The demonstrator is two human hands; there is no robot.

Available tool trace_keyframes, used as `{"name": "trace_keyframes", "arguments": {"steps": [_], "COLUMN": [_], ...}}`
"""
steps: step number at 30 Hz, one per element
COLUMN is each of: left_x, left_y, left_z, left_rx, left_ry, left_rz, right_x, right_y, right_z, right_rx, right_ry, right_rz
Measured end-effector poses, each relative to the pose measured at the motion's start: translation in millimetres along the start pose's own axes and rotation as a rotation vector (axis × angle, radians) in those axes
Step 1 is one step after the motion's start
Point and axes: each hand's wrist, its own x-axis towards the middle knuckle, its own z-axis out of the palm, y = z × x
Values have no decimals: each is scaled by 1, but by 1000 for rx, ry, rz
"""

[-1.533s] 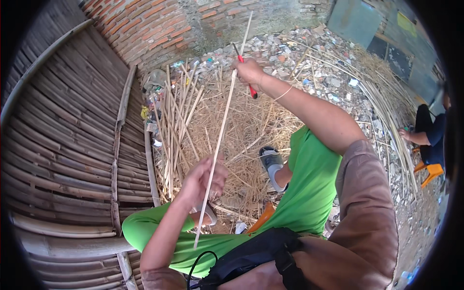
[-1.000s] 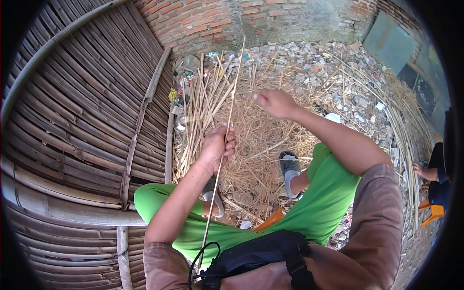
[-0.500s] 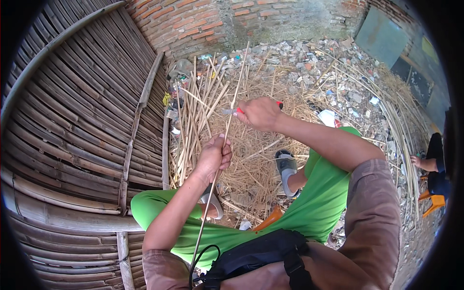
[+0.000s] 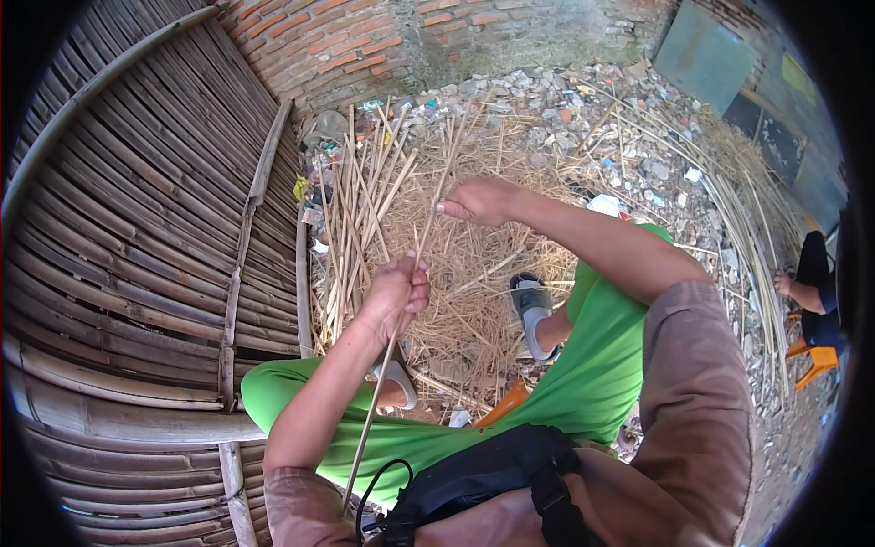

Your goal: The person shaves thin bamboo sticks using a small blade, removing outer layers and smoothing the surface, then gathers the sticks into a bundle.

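Observation:
A long thin bamboo strip (image 4: 374, 408) slants from my lap up and away past both hands. My left hand (image 4: 396, 290) is closed round its middle. Farther along it, my right hand (image 4: 483, 201) is a closed fist, its thumb tip against the strip. The red-handled knife seen in that fist half a second ago is now hidden by the hand. Left of the strip lies a loose bundle of split bamboo sticks (image 4: 352, 214). Below my hands, straw-like shavings (image 4: 474, 310) cover the ground between my feet.
A bamboo slat wall (image 4: 146, 237) rises close on my left, a brick wall (image 4: 337, 46) at the back. Rubble and litter (image 4: 547, 114) cover the far ground. Long bamboo strips (image 4: 729, 205) lie to the right, near another person's hand (image 4: 782, 282) and an orange stool (image 4: 816, 365).
The knife's blade and red handle have gone out of sight behind my right hand, which stays at the strip. Both hands appear slightly farther left as the view has shifted.

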Motion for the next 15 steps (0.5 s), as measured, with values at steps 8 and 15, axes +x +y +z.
{"name": "trace_keyframes", "arguments": {"steps": [8,15], "left_x": [-2,-4], "left_y": [-14,-22], "left_z": [-18,-6], "left_rx": [26,23], "left_ry": [83,-11], "left_rz": [67,14], "right_x": [-27,-10], "right_y": [-21,-35], "right_z": [-25,-3], "right_rx": [256,369], "right_ry": [0,295], "right_rz": [156,-166]}}
